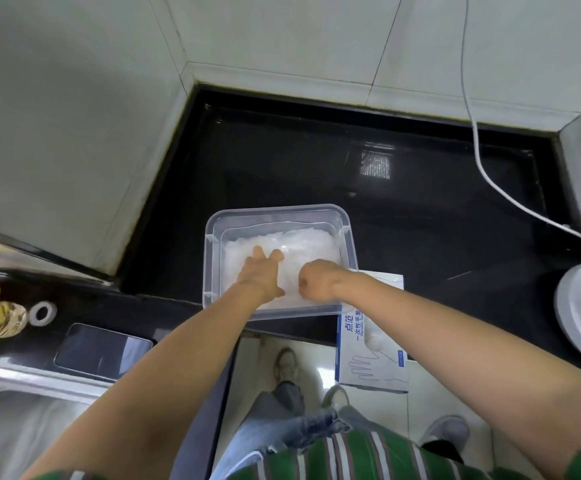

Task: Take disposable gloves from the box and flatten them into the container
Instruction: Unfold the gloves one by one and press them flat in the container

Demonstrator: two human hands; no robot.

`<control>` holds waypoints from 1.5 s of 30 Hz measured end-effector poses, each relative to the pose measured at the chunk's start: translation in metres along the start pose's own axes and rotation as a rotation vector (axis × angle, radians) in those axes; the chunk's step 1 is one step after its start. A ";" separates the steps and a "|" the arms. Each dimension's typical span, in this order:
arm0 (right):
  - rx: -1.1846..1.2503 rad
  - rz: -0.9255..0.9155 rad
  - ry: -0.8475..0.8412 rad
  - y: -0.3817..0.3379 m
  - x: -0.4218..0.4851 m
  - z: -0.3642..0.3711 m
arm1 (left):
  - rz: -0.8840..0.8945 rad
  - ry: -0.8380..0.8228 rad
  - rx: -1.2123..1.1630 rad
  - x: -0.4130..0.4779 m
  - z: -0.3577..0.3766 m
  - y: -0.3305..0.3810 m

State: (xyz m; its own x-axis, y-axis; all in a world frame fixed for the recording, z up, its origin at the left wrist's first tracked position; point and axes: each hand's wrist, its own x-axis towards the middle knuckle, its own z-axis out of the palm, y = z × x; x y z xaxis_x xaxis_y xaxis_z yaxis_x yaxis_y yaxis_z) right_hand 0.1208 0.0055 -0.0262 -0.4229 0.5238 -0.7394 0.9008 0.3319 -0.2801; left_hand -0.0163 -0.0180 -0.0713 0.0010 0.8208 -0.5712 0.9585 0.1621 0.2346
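The black surface (420, 202) carries the clear container (209, 258) at our 12 o'clock, near the front edge and open side up. Its sides look almost equal, so we name no long axis for it.

The box (368, 355) sits at the container's 5 o'clock corner. Its long axis runs 12 to 6, its opening faces up, and it seems to overhang the edge.

The gloves (310, 240) lie in the container as a white crumpled pile spread 9 to 3. We cannot tell which way any glove's fingers point.

Our left hand (263, 271) lies flat on the pile, fingers spread toward 12. Our right hand (316, 280), at its 3 o'clock, has its fingers curled on the pile. Whether it pinches a glove we cannot tell.

We judge this to be the flattening step. Next we should smooth the pile outward, then reach toward 5 o'clock for another glove.
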 end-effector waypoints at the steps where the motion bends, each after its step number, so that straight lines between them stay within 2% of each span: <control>1: -0.072 0.012 -0.051 -0.002 -0.003 -0.003 | 0.005 -0.004 0.009 0.001 0.000 -0.002; 3: -0.204 0.028 -0.051 -0.009 -0.008 -0.010 | -0.002 -0.028 0.006 0.003 -0.001 -0.005; 5: -0.207 -0.012 0.176 -0.013 -0.007 -0.014 | -0.011 -0.061 0.021 0.006 -0.001 -0.006; 7: -0.052 -0.139 0.395 -0.016 -0.001 -0.017 | -0.027 -0.081 0.060 0.007 0.000 -0.007; 8: 0.079 -0.197 0.398 -0.017 0.003 -0.017 | -0.037 -0.086 0.075 0.007 0.000 -0.008; 10: 0.224 -0.175 0.237 -0.013 0.011 -0.015 | -0.040 -0.077 0.099 0.006 0.000 -0.010; 12: 0.067 -0.030 0.018 -0.005 0.015 -0.010 | -0.030 -0.049 0.096 0.005 0.001 -0.012; 13: -0.038 0.016 -0.027 0.000 0.016 -0.007 | -0.025 -0.038 0.092 0.004 0.001 -0.013; 15: -0.076 0.001 0.040 0.003 0.018 -0.004 | -0.022 -0.040 0.102 0.003 0.000 -0.013; 17: 0.048 -0.122 0.226 -0.002 0.019 -0.002 | -0.018 -0.062 0.120 0.004 0.000 -0.013; 18: 0.117 -0.186 0.244 -0.006 0.019 -0.002 | -0.013 -0.066 0.128 0.005 0.001 -0.013; 20: 0.114 -0.200 0.071 -0.010 0.020 0.000 | -0.016 -0.071 0.135 0.006 0.002 -0.014; 22: -0.053 -0.083 -0.149 -0.008 0.018 0.005 | -0.011 -0.064 0.146 0.004 0.004 -0.014; 24: -0.133 -0.017 -0.198 -0.004 0.018 0.006 | 0.009 -0.050 0.163 0.003 0.005 -0.013; 27: 0.044 -0.022 -0.007 -0.001 0.024 0.004 | 0.013 -0.041 0.191 0.002 0.006 -0.015; 30: 0.220 0.072 0.179 0.005 0.030 -0.002 | -0.004 -0.065 0.202 0.002 0.006 -0.013; 34: 0.180 0.188 0.135 0.004 0.024 -0.002 | -0.016 -0.076 0.187 0.001 0.004 -0.011; 36: 0.178 0.163 0.091 0.001 0.017 -0.003 | -0.040 -0.098 0.172 -0.001 0.003 -0.010; 38: 0.174 0.093 0.152 0.002 0.010 -0.007 | -0.062 -0.108 0.124 -0.005 -0.002 -0.008; 40: 0.292 -0.001 0.318 0.008 0.002 -0.013 | -0.042 -0.020 0.110 -0.011 -0.008 -0.004; 42: 0.478 -0.101 0.484 0.015 -0.010 -0.021 | -0.004 0.176 0.074 -0.018 -0.016 0.002; 45: 0.577 -0.155 0.680 0.030 -0.034 -0.029 | 0.060 0.423 -0.071 -0.033 -0.023 0.021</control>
State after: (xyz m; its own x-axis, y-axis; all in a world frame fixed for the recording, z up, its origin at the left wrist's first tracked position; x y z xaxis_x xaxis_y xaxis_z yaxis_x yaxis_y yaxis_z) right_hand 0.1598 0.0202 0.0080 -0.3454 0.9173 -0.1981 0.6609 0.0879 -0.7453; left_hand -0.0025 -0.0290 -0.0292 -0.0746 0.9798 -0.1853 0.9384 0.1319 0.3195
